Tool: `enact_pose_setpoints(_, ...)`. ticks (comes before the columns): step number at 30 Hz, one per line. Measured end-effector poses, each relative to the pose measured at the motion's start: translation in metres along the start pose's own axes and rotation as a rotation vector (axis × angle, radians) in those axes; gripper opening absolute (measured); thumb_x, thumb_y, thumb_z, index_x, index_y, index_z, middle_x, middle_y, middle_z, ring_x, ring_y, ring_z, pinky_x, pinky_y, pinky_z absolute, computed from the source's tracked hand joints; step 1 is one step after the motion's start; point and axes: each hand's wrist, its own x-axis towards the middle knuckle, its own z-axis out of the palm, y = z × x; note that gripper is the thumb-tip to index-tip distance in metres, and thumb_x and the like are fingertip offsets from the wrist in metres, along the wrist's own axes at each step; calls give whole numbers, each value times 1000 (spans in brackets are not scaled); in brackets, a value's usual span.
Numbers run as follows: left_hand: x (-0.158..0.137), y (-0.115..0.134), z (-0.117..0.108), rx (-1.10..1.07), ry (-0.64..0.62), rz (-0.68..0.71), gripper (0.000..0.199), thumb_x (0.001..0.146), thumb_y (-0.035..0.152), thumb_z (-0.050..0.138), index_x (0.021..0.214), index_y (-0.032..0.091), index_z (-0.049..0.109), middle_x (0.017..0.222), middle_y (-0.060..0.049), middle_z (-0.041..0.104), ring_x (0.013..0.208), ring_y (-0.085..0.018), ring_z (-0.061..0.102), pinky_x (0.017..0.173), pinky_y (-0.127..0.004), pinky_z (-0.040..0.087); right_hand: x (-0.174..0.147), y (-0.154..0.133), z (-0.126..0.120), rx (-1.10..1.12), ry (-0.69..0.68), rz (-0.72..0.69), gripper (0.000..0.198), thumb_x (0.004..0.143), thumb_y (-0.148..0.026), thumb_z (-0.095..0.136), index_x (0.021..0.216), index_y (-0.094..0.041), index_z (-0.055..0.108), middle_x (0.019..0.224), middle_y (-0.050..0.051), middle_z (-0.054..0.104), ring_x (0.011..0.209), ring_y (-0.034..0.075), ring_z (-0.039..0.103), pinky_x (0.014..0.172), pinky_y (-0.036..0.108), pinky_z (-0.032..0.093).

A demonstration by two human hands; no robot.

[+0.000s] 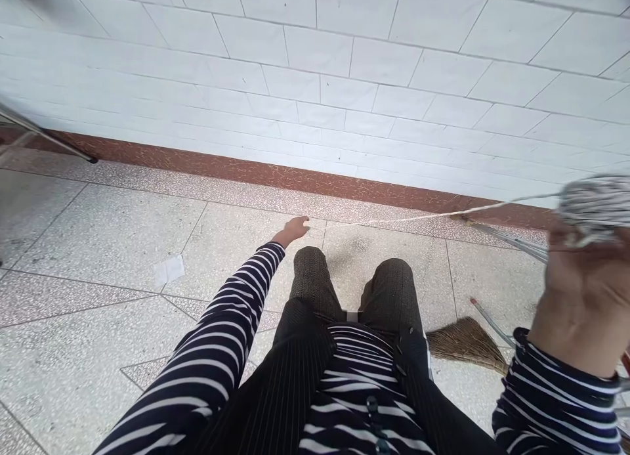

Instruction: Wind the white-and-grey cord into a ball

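Broom (465,342) is my landmark. On my remote feed, right hand (583,287) is above and right of it, clamped on the cord bundle (596,200). Pale strand (480,209) runs from the bundle, passes above the broom, reaches left hand (295,228), well left of it. Thumb and forefinger there look pinched on the strand, judging by the near-straight span.

Risks I'd flag: strand could slip if that pinch loosens; slack could catch on the metal poles (524,243) above and right of the broom; loose turns could slide off the bundle and tangle.

Hard to see: bundle blurred and clipped at the frame edge, right fingers mostly covered, strand fading near the left fingertips.
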Motion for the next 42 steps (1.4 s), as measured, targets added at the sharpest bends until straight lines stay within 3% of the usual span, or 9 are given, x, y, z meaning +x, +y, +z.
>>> enact_pose_setpoints(1,1,13,2,-7,-16,23,42,90,24,60,130,12,63,139,-16,61,128,-28,58,108,-36,43,-7,6,12,-30,-154,-19,29,61,-16,74,88,-27,75,115,5,70,109,24,65,82,39,58)
enact_pose_setpoints(5,-10,89,8,-270,-71,240,41,99,35,51,135,19,61,143,-8,60,127,-23,58,108,-32,44,-31,38,52,-197,-467,390,34,56,-17,81,89,-24,73,101,6,74,102,28,67,78,44,60)
enact_pose_setpoints(8,-43,148,10,-744,-149,483,46,98,52,51,132,24,64,143,-8,60,128,-24,57,107,-38,44,-40,62,68,-265,-599,576,39,59,-20,82,97,-24,73,104,5,73,99,26,68,75,41,61)
enact_pose_setpoints(11,-81,181,14,-1015,-278,670,46,96,55,54,109,15,73,116,-12,73,112,-22,65,104,-40,45,-37,79,73,-224,-616,583,39,61,-20,82,98,-25,72,107,3,72,97,25,68,74,38,61)
enact_pose_setpoints(15,-103,171,22,-990,-269,704,38,94,48,58,85,14,71,81,-7,73,86,-18,68,94,-35,48,-24,85,61,-189,-477,542,40,61,-16,78,99,-24,70,103,3,72,93,23,68,66,33,59)
enact_pose_setpoints(20,-83,119,25,-483,-69,643,31,95,34,50,80,17,71,87,-2,72,87,-17,65,90,-30,46,-9,68,40,-88,-223,467,46,54,-11,75,98,-24,68,98,1,71,84,17,66,52,20,49)
enact_pose_setpoints(25,-55,93,14,-133,112,586,30,98,30,46,88,20,72,93,-2,75,90,-18,66,107,-39,40,-12,34,40,-28,-185,405,45,54,-9,68,95,-26,66,96,-2,70,74,13,62,51,19,48)
enact_pose_setpoints(34,-16,122,-14,-13,237,645,35,99,21,39,111,20,72,116,-5,75,111,-20,66,118,-42,27,-46,-25,52,-59,-325,125,19,78,-10,61,71,-27,66,92,-4,69,101,15,65,81,24,58)
enact_pose_setpoints(42,2,149,-33,-276,160,579,28,92,28,51,97,18,76,101,-4,76,97,-22,67,91,-32,48,-51,-35,46,-93,-303,71,16,79,-22,66,86,-35,73,102,-4,71,109,23,64,89,34,61)
